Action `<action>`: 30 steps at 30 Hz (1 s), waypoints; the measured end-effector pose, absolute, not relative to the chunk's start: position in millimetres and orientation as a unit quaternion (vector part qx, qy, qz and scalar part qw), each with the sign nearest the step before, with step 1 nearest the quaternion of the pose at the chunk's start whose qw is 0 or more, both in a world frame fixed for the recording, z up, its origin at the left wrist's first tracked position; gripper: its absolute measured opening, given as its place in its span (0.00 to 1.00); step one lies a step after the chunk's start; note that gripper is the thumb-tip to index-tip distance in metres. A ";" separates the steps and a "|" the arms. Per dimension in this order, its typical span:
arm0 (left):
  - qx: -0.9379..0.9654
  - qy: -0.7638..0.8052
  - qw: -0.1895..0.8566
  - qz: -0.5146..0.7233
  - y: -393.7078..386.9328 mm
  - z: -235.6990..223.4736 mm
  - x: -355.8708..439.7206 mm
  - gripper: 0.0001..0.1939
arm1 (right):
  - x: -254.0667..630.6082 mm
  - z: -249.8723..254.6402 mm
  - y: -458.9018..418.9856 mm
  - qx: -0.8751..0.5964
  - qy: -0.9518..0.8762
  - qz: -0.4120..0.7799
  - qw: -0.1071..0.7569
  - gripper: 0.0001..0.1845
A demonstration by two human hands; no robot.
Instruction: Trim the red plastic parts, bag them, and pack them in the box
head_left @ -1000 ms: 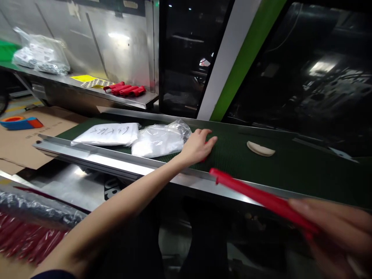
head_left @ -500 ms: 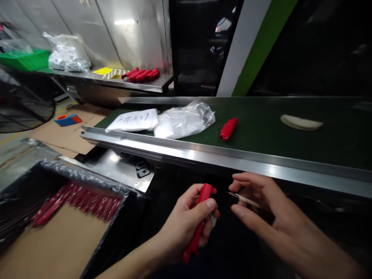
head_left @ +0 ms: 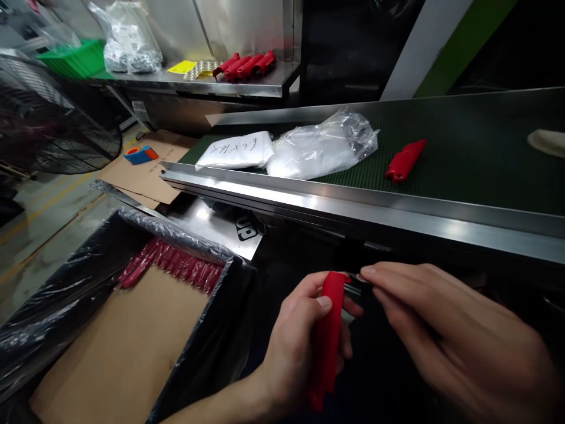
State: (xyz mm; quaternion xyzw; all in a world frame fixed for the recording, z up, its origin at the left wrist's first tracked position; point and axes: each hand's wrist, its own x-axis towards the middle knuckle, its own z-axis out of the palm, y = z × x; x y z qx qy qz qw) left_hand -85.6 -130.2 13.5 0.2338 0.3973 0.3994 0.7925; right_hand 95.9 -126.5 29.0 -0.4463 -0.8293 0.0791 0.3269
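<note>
My left hand (head_left: 295,335) is closed around a long red plastic shell (head_left: 331,335), held tilted with its upper end away from me. Something pale shows behind the shell among the fingers, too hidden to name. My right hand (head_left: 441,318) pinches a thin knife-like blade (head_left: 353,275), most of it covered by the fingers. The blade's tip is at the top right edge of the shell; whether it touches I cannot tell. Another red plastic shell (head_left: 406,160) lies on the green conveyor belt (head_left: 477,159) beyond my hands.
Plastic-wrapped white packs (head_left: 236,150) lie on the belt behind a metal rail (head_left: 318,197). A black-lined box (head_left: 132,330) at lower left holds a row of bagged red parts (head_left: 185,262). More red shells (head_left: 245,66) sit on a back shelf; a fan (head_left: 57,112) stands far left.
My right hand has moved in to the shell and its fingers have closed to a tight pinch on the blade. The view has shifted, so the belt and box appear farther right.
</note>
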 end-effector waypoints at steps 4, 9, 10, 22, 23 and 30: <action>0.226 0.385 0.798 0.404 -131.9 16.6 -87.9 0.16 | 94.7 28.8 -127.0 -0.438 -0.842 0.076 0.307 0.19; 0.237 0.378 0.802 0.397 -135.1 13.3 -91.1 0.16 | 93.9 26.8 -127.4 -0.433 -0.849 0.061 0.296 0.20; 0.238 0.378 0.803 0.394 -135.6 12.6 -91.2 0.16 | 94.0 26.3 -127.4 -0.432 -0.851 0.058 0.294 0.20; 0.245 0.375 0.804 0.391 -135.4 11.5 -88.0 0.16 | 99.1 22.4 -131.4 -0.443 -0.854 0.030 0.271 0.20; 0.243 0.376 0.802 0.395 -135.5 11.6 -87.5 0.16 | 99.2 22.3 -131.3 -0.441 -0.855 0.030 0.270 0.19; 0.239 0.368 0.800 0.409 -136.9 9.9 -87.3 0.17 | 96.4 22.4 -131.8 -0.436 -0.856 0.032 0.275 0.19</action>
